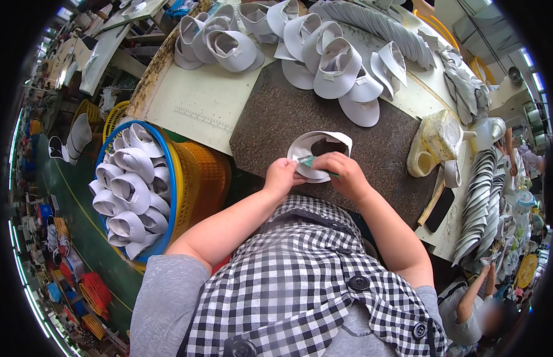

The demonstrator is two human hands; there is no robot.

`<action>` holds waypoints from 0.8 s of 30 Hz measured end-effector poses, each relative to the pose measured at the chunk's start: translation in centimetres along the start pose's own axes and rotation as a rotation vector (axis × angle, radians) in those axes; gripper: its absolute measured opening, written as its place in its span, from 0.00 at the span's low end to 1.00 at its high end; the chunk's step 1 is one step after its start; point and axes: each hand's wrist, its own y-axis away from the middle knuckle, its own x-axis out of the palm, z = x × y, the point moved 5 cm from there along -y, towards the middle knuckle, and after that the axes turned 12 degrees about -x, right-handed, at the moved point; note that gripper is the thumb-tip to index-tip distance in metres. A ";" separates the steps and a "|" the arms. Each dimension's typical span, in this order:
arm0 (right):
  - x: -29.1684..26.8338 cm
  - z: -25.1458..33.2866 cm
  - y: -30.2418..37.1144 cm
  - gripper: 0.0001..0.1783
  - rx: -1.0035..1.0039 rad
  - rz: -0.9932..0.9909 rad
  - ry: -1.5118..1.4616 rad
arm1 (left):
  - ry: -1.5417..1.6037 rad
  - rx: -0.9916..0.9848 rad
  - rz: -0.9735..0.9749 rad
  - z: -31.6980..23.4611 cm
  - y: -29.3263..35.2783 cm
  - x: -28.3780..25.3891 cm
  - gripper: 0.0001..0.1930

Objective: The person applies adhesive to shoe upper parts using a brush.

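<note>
- Checked shirt (300, 279) fills the lower part of the head view, nearest the camera; both bare forearms run up from it to the work mat (270, 119).
- Left hand (281, 177) is curled nearly closed, fingertips pinching the near edge of a white shoe upper (320, 150) that lies on the mat just ahead of the body.
- Right hand (346, 172) is closed around a thin green tool (312, 160), whose tip rests on the upper's rim; whether the hand also touches the upper I cannot tell.
- Upper looks light, thin and floppy, likely to buckle if squeezed; I judge the firmer rim round its opening the best place to grip, with the mat bearing the rest.
- Smooth white surface may mark or slip, so a light pinch seems enough.
- Farther up the table, more white uppers (324, 53) lie heaped, well apart from the hands.
- Blue-rimmed basket (169, 160) at the person's left holds another stack of uppers.
- Yellowish jug (434, 146) stands on the right of the mat, near a row of soles (478, 202).
- Another person's arm (472, 291) shows at lower right.
</note>
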 end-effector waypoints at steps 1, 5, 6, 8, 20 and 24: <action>-0.3 0.2 0.7 0.25 0.009 0.009 0.008 | -0.001 0.000 0.002 0.1 -0.2 -0.1 0.11; -2.2 0.9 2.8 0.23 0.003 0.063 0.168 | -0.199 0.229 -0.082 -0.1 0.6 -0.1 0.10; -2.4 1.0 3.0 0.23 0.008 0.065 0.172 | -0.405 0.413 -0.113 -0.9 1.3 0.4 0.10; -3.5 0.9 3.9 0.22 0.155 -0.093 0.458 | -0.526 0.474 -0.126 -1.2 3.0 1.2 0.09; -0.4 0.8 6.0 0.14 0.305 -0.459 0.171 | -0.651 0.551 -0.141 -1.0 3.1 1.3 0.09; 1.3 2.1 5.1 0.12 0.165 -0.361 -0.020 | -0.483 0.358 -0.165 -0.6 1.9 -0.6 0.09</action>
